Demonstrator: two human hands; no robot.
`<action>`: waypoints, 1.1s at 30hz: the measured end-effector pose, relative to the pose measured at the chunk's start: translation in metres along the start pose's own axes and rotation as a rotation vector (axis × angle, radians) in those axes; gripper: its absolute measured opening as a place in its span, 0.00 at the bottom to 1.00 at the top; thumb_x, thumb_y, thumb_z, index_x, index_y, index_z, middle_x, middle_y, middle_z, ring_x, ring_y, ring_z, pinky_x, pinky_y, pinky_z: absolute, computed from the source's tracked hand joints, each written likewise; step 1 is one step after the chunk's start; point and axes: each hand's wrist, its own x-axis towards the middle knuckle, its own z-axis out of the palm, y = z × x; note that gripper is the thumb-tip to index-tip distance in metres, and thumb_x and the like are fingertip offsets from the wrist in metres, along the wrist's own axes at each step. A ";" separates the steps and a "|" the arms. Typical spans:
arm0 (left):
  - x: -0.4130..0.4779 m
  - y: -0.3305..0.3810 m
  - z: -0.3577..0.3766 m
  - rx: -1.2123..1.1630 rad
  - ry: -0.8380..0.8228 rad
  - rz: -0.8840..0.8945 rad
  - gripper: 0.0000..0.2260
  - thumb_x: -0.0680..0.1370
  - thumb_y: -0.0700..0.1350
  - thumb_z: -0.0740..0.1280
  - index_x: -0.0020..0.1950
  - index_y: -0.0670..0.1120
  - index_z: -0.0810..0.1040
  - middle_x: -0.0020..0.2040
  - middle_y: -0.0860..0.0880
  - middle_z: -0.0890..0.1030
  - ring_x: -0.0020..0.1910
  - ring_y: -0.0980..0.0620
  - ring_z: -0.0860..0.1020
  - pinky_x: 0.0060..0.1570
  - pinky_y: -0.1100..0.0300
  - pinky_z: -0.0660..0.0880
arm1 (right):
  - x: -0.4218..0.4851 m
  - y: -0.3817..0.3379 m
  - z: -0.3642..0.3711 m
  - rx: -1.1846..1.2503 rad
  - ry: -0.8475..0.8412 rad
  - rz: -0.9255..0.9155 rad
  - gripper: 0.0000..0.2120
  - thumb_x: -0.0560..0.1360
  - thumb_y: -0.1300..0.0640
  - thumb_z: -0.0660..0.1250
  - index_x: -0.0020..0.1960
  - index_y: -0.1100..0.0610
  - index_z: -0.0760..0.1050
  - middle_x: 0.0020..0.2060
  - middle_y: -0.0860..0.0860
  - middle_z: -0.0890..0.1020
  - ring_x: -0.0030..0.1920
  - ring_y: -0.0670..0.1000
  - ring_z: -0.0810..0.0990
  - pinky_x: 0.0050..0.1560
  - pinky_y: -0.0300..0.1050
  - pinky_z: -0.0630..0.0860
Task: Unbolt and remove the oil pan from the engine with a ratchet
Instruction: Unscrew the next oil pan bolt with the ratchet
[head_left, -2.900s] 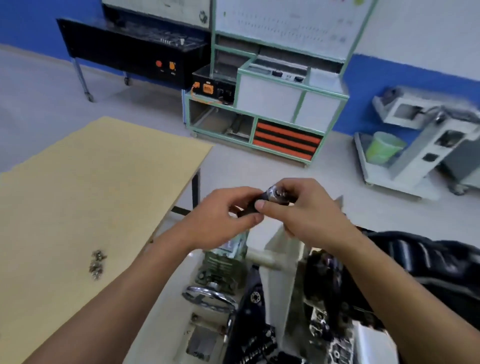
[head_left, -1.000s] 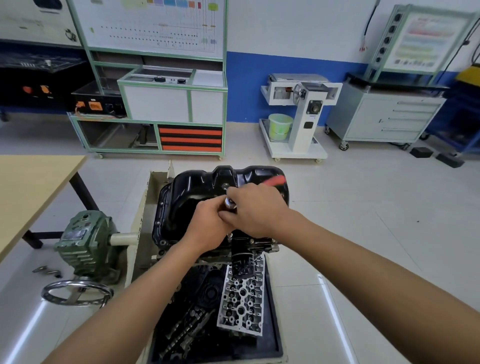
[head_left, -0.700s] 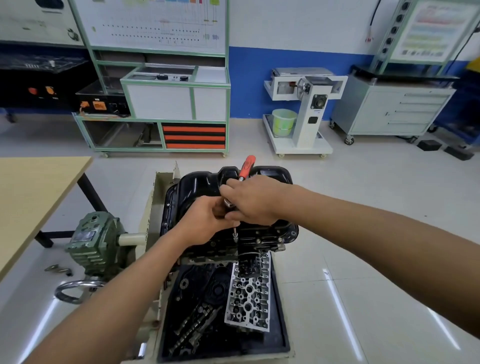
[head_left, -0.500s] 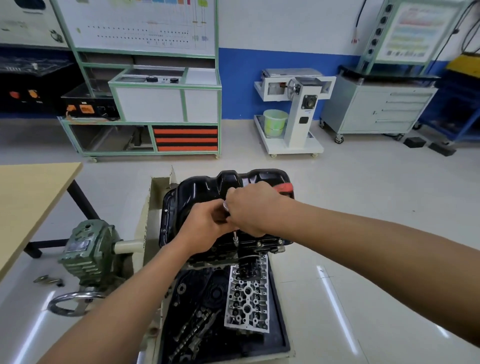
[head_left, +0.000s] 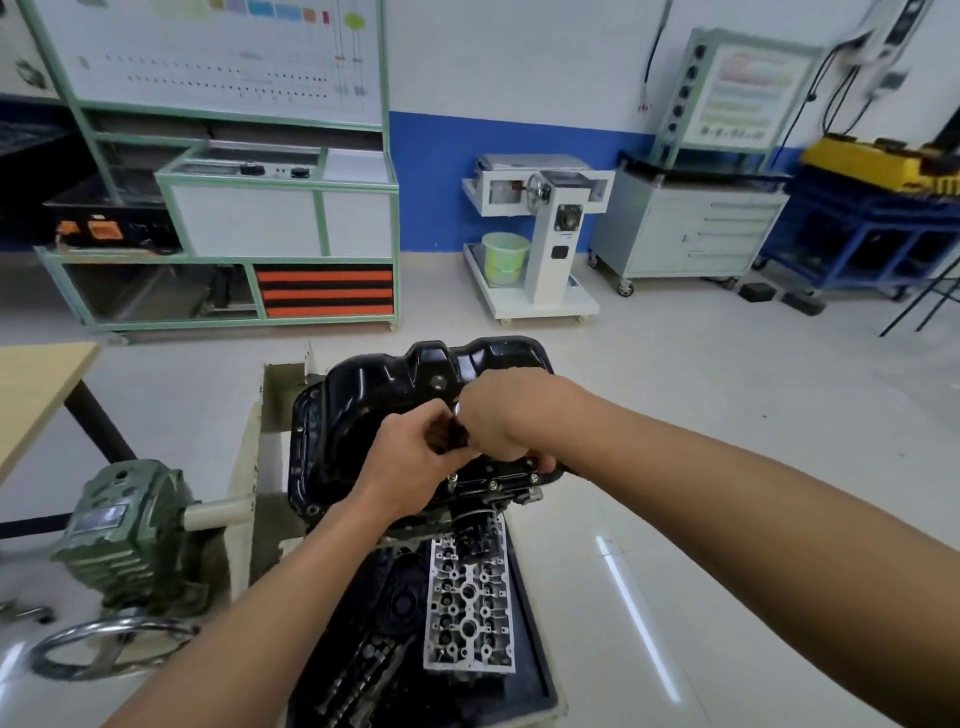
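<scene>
The black oil pan (head_left: 363, 395) sits on top of the engine, which is mounted on a stand in the middle of the head view. Both hands meet above the pan's near flange. My left hand (head_left: 410, 462) grips the dark head of the ratchet (head_left: 451, 435). My right hand (head_left: 504, 415) is curled over the ratchet's upper part and hides its handle. A short extension with a socket (head_left: 454, 477) reaches down to a flange bolt. More bolts (head_left: 534, 476) line the flange at the right.
A silver cylinder head (head_left: 470, 603) and dark parts lie in the black tray (head_left: 545, 691) under the engine. The stand's green gearbox (head_left: 124, 530) and its handwheel (head_left: 104, 644) are at the left. A wooden table (head_left: 36, 384) stands far left. Cabinets and carts line the back wall.
The ratchet's red handle, which showed beyond my right hand half a second ago, is now hidden behind it. Both hands have stayed over the pan's near flange.
</scene>
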 end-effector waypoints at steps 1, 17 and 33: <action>0.000 0.000 -0.001 -0.001 0.000 0.003 0.10 0.71 0.43 0.81 0.47 0.46 0.82 0.40 0.52 0.85 0.42 0.49 0.83 0.46 0.48 0.81 | -0.002 -0.002 0.001 -0.036 0.066 0.006 0.03 0.78 0.63 0.63 0.48 0.59 0.75 0.38 0.51 0.76 0.33 0.52 0.77 0.32 0.45 0.70; -0.001 0.007 -0.006 -0.014 -0.149 -0.007 0.05 0.79 0.42 0.73 0.53 0.50 0.81 0.48 0.53 0.85 0.50 0.53 0.83 0.54 0.58 0.80 | 0.022 0.035 0.047 0.032 0.547 -0.344 0.32 0.76 0.59 0.66 0.76 0.55 0.58 0.73 0.52 0.66 0.68 0.58 0.69 0.60 0.55 0.73; 0.010 0.010 0.002 0.066 0.005 0.002 0.05 0.79 0.47 0.72 0.47 0.57 0.80 0.39 0.51 0.84 0.39 0.49 0.83 0.46 0.42 0.80 | -0.031 0.052 0.065 0.376 0.532 -0.159 0.20 0.72 0.39 0.68 0.33 0.54 0.71 0.28 0.46 0.74 0.32 0.51 0.76 0.31 0.44 0.70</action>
